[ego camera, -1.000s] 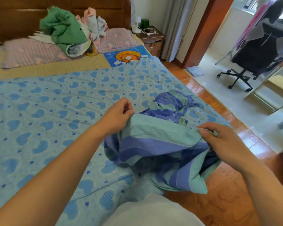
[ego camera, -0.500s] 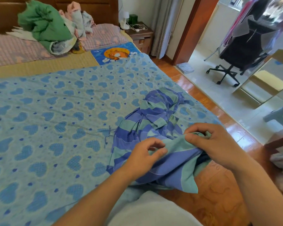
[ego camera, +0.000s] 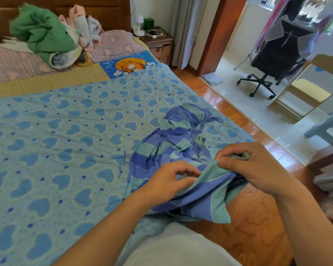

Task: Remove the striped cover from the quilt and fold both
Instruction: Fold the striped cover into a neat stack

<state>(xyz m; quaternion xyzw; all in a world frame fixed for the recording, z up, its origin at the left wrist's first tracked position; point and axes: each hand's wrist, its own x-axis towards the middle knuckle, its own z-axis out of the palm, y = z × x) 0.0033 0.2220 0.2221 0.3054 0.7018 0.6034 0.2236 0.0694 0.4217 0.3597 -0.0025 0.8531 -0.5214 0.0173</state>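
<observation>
The blue-and-green striped cover (ego camera: 173, 139) lies bunched at the bed's right edge, its near end hanging over the side above the floor. The light-blue quilt (ego camera: 65, 131) with blue hearts is spread flat across the bed. My right hand (ego camera: 258, 166) grips a bunched edge of the striped cover, thumb and fingers curled round it. My left hand (ego camera: 171, 181) sits close beside it, pinching the same edge between thumb and fingers.
A green blanket (ego camera: 44, 33) and piled clothes lie on pink pillows at the headboard. A wooden nightstand (ego camera: 158, 43) stands at the bed's far right corner. Wooden floor runs along the right side, with a black office chair (ego camera: 273, 60) beyond the doorway.
My left hand has come down and to the right along the cover's edge, ending close beside the right hand. The raised cover fold has dropped lower.
</observation>
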